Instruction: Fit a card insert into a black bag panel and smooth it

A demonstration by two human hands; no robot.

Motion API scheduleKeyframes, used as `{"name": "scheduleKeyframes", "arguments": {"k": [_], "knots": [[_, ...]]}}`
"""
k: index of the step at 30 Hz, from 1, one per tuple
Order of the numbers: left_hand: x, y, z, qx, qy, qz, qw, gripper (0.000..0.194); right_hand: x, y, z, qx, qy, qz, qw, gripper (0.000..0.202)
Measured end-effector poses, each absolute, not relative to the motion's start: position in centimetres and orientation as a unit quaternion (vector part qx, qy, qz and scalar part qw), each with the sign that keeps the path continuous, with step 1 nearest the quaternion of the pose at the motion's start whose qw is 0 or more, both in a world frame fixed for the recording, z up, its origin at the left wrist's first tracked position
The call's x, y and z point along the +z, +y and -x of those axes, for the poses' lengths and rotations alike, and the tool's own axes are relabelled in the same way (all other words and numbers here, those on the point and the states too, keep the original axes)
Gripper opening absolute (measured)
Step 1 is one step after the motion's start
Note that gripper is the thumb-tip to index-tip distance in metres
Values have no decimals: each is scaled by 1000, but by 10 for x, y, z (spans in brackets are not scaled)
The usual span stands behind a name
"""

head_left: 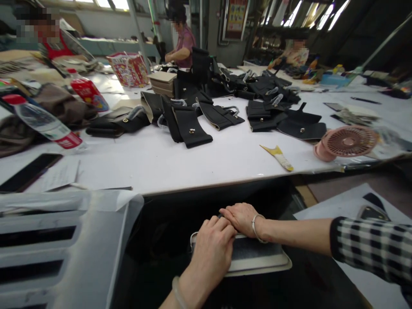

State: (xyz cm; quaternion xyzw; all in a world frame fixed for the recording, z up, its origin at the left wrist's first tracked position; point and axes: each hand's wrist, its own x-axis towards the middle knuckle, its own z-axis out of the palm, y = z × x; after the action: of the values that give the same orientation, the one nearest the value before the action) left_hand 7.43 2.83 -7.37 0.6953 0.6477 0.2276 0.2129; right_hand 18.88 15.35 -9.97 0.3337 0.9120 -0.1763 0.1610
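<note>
Both hands, left [212,249] and right [240,219], fingers together, press flat on a dark cream-edged leather panel [257,257] below the white desk [193,163]; likely light, floppy, best pinched at edges.

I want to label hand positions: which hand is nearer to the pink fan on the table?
The right hand. It lies below and left of the pink fan, on the flat panel below the table edge. The left hand sits farther left and lower on that panel.

Dim workshop; long white table [167,165]; bright windows [106,3] along far wall.
</note>
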Motion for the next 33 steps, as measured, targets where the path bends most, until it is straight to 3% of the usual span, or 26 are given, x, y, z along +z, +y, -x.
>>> {"name": "scheduleKeyframes", "arguments": {"k": [9,24,29,33], "knots": [[-76,20,-71,242,649,-697,185,16,-98,151,-183,-166,930,-275,180,57],[-90,17,-17,386,656,-485,430,10,-95,146,-174,-168,930,-251,210,58],[-96,9,-11,429,642,-451,448,10,-98,143,-165,-180,929,-236,221,53],[-98,7,-15,459,639,-425,448,9,-98,137,-154,-183,926,-243,225,61]]}}
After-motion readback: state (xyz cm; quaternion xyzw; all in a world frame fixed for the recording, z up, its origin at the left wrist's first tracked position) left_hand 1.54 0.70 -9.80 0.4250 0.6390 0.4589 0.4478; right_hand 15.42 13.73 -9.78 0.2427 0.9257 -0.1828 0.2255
